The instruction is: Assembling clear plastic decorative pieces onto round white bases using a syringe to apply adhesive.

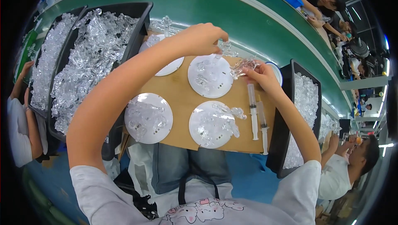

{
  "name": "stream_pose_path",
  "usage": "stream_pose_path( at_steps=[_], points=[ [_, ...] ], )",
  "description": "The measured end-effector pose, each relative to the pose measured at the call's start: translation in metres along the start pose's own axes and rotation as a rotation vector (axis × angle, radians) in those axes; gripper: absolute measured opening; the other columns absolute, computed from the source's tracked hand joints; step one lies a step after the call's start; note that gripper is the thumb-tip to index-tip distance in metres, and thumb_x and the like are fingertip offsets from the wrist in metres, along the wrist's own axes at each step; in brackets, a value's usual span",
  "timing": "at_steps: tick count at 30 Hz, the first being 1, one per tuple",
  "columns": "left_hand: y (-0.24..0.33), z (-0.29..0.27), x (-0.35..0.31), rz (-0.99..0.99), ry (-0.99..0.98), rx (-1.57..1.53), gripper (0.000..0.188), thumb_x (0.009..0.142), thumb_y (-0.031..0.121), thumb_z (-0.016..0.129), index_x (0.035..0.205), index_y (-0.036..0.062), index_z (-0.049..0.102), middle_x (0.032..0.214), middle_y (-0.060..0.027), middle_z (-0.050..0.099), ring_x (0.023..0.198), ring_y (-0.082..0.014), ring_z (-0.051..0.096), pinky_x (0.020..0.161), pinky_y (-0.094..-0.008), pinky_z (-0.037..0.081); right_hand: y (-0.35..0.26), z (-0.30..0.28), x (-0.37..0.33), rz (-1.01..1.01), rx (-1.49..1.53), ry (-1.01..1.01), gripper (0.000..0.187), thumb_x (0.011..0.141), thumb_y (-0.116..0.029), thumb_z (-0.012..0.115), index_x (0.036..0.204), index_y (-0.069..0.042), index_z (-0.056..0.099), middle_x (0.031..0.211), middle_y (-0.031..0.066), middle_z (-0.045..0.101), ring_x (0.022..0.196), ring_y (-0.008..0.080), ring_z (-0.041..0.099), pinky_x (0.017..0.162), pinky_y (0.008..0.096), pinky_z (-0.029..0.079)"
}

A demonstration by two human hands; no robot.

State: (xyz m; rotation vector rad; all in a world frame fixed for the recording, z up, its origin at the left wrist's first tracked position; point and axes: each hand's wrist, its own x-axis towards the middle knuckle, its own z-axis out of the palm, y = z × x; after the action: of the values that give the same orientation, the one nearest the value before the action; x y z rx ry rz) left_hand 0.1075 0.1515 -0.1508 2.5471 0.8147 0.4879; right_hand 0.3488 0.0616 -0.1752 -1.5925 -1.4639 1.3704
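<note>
My left hand [206, 38] reaches across to the far side of a round white plate [200, 69]. Its fingers are bent and pinch a small clear plastic piece [226, 48]. At the right edge of that plate, my right hand [264, 77] grips a larger, branching clear plastic piece [243, 66]. The two held pieces are close together; whether they touch I cannot tell. Clear pieces also lie on the near left plate [165, 119], the near right plate [196, 129] and the far left plate [176, 65], which my left forearm partly covers.
Two syringes [253, 109] lie on the brown cardboard [176, 100] by my right forearm. Black bins [145, 15] of clear pieces stand left, and another black bin [295, 69] stands right. Behind is a green conveyor belt [186, 7]. Other people sit at both sides and across.
</note>
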Motion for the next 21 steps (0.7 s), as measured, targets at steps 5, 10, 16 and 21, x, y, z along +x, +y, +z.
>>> stream_pose_path(
  at_steps=[5, 10, 16, 21],
  points=[
    [-0.009, 0.003, 0.014, 0.021, -0.07, -0.208, 0.017, 0.074, 0.016, 0.064, 0.075, -0.001, 0.061, 0.062, -0.0147, 0.06, 0.059, -0.0269, 0.059, 0.055, -0.0362, 0.043, -0.007, 0.013, 0.017, 0.15, 0.017, 0.002, 0.03, 0.083, -0.025, 0.062, 0.101, -0.001, 0.056, 0.088, 0.0039, 0.062, 0.078, 0.0079, 0.059, 0.069, 0.0206, 0.045],
    [-0.012, -0.004, 0.024, -0.102, -0.274, -0.307, 0.02, 0.076, 0.016, 0.061, 0.074, -0.004, 0.062, 0.067, -0.0128, 0.064, 0.065, -0.0182, 0.064, 0.06, -0.0296, 0.049, -0.005, 0.019, 0.026, 0.23, -0.043, 0.035, 0.028, 0.083, -0.025, 0.061, 0.098, -0.002, 0.057, 0.088, 0.0036, 0.063, 0.077, 0.007, 0.059, 0.068, 0.0199, 0.044],
    [-0.007, -0.004, 0.025, -0.104, -0.279, -0.277, 0.021, 0.078, 0.016, 0.06, 0.075, -0.0048, 0.062, 0.067, -0.0118, 0.064, 0.063, -0.0182, 0.065, 0.059, -0.0294, 0.05, 0.007, 0.02, 0.024, 0.157, -0.025, 0.041, 0.026, 0.083, -0.021, 0.062, 0.096, 0.001, 0.057, 0.083, 0.007, 0.064, 0.074, 0.0082, 0.061, 0.065, 0.018, 0.046],
    [-0.004, -0.003, 0.027, -0.106, -0.287, -0.233, 0.021, 0.078, 0.017, 0.061, 0.073, -0.0039, 0.063, 0.066, -0.0108, 0.063, 0.062, -0.0179, 0.065, 0.057, -0.0281, 0.05, 0.012, 0.029, 0.018, -0.013, -0.007, 0.131, 0.028, 0.083, -0.019, 0.062, 0.098, 0.004, 0.056, 0.085, 0.0078, 0.064, 0.077, 0.0097, 0.062, 0.064, 0.0164, 0.045]
  ],
)
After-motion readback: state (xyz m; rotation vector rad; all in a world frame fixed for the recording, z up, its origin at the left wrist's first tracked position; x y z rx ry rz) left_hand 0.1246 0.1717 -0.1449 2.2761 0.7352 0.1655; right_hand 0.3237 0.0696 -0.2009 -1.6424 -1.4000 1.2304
